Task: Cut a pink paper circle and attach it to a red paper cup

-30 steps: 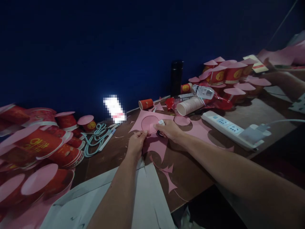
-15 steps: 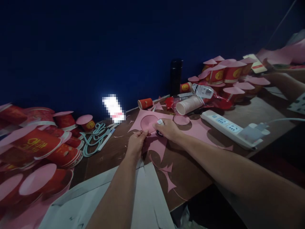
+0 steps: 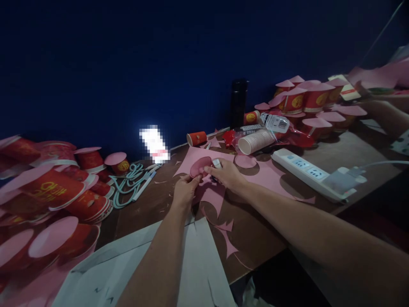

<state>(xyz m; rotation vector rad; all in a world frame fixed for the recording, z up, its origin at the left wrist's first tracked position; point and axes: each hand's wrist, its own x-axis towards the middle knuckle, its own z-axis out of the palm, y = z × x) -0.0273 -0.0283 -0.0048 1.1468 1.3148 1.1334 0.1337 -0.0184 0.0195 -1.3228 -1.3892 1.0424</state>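
Observation:
A pink paper disc [image 3: 201,166] stands tilted up from the pink paper sheet [image 3: 188,158] on the brown table. My left hand [image 3: 185,188] is closed, its thumb and finger pinching the disc's near edge. Opposite it, my right hand [image 3: 225,171] is closed too, with the thumb at the disc's right edge. A small white-ended object [image 3: 217,163] sticks out of the right fist; its kind cannot be made out. Dark parts under that hand are mostly hidden. A second pink paper disc [image 3: 245,161] lies just beyond the right hand.
Red paper cups with pink discs crowd the left [image 3: 53,185] and back right [image 3: 297,101]. A power strip [image 3: 300,170], a sleeve of cups [image 3: 255,142] and a black bottle [image 3: 239,102] stand beyond. A cable [image 3: 128,187] lies left. Another person's arm [image 3: 380,115] shows right.
The disc lay flat within the sheet and is now lifted and tilted, its near edge between my fingers. Both hands stay close together. The view has shifted slightly.

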